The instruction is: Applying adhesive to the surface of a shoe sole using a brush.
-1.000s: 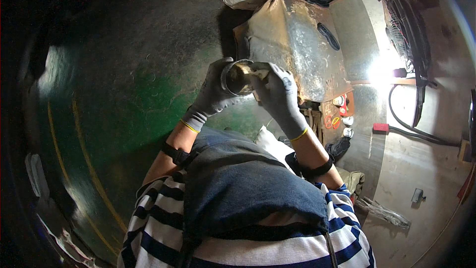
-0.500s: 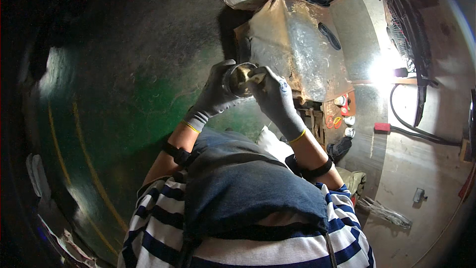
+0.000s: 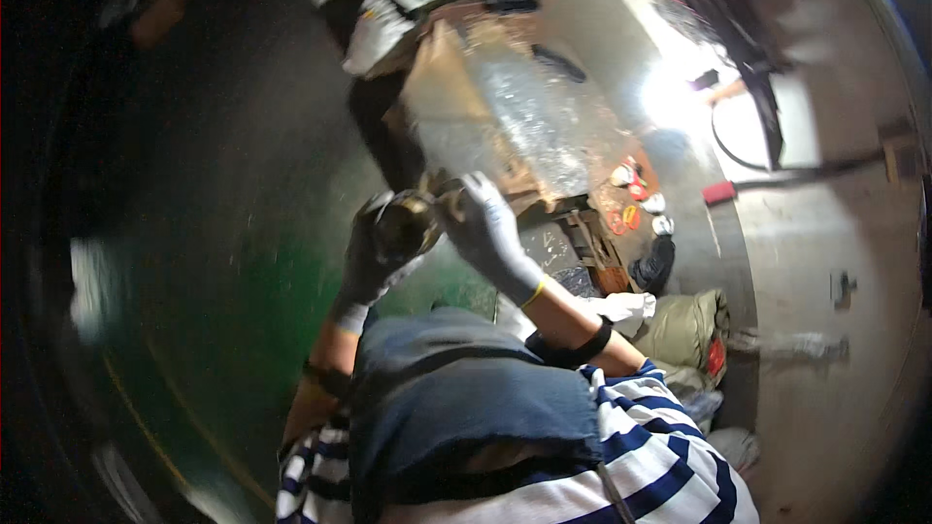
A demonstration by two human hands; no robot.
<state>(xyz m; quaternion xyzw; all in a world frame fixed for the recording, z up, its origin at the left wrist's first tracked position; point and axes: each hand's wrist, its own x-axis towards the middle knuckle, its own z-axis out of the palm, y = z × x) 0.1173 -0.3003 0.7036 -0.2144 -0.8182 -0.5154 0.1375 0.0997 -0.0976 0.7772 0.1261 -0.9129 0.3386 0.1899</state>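
Both my hands wear grey gloves and meet in front of me around a small round metal part (image 3: pixel 406 223) with a dark hollow middle. My left hand (image 3: pixel 369 257) cups the part from the left and below. My right hand (image 3: pixel 485 228) grips its right side, fingers over the rim. The view is blurred, so fine detail of the part is hard to tell. My blue apron and striped shirt fill the lower middle.
A brown box covered with clear plastic wrap (image 3: pixel 505 112) stands just beyond my hands. Small red and white items (image 3: pixel 631 204) lie on a low stand to the right. White bags (image 3: pixel 374 24) sit at the back. The dark green floor (image 3: pixel 214 262) spreads left.
The whole view has swung, and everything sits lower and more to the right in the picture. My hands still hold the round part together.
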